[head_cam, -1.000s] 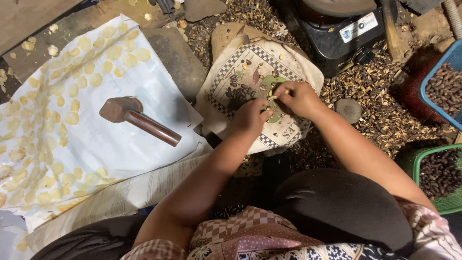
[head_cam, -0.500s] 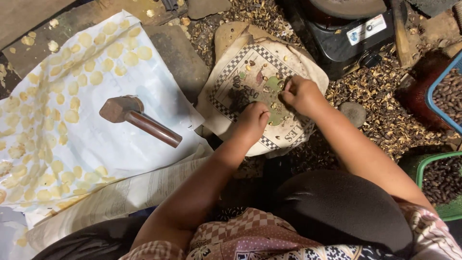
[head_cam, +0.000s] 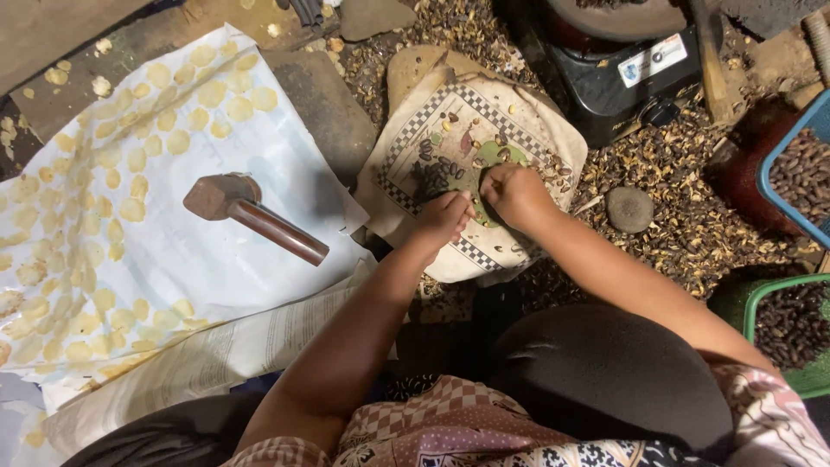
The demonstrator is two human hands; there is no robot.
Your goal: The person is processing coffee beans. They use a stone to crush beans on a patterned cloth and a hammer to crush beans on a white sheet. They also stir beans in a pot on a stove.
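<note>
- Centrally, both hands work close together over a checkered cloth (head_cam: 519,112) draped on a rounded block
- the left hand (head_cam: 443,218) rests knuckles up on the cloth, fingers curled inward; whether they pinch anything cannot be told
- the right hand (head_cam: 516,195) sits just beside it, fingers bent and closed down against a flat green disc (head_cam: 489,154) lying on the cloth
- a small heap of dark seeds (head_cam: 432,175) lies on the cloth just left of the hands, with loose seeds and pale bits scattered round the disc
- a wooden mallet (head_cam: 251,214) lies on its side on a white sheet (head_cam: 173,268), well apart from the hands
- rows of thin yellowish discs (head_cam: 130,186) are spread over that sheet
- dry husks (head_cam: 692,233) litter the ground to the right, with a round grey stone (head_cam: 628,208) among them
- a blue basket (head_cam: 800,169) and a green basket (head_cam: 778,333) at the right edge both hold dark seeds
- a black appliance (head_cam: 622,82) stands beyond the cloth
</note>
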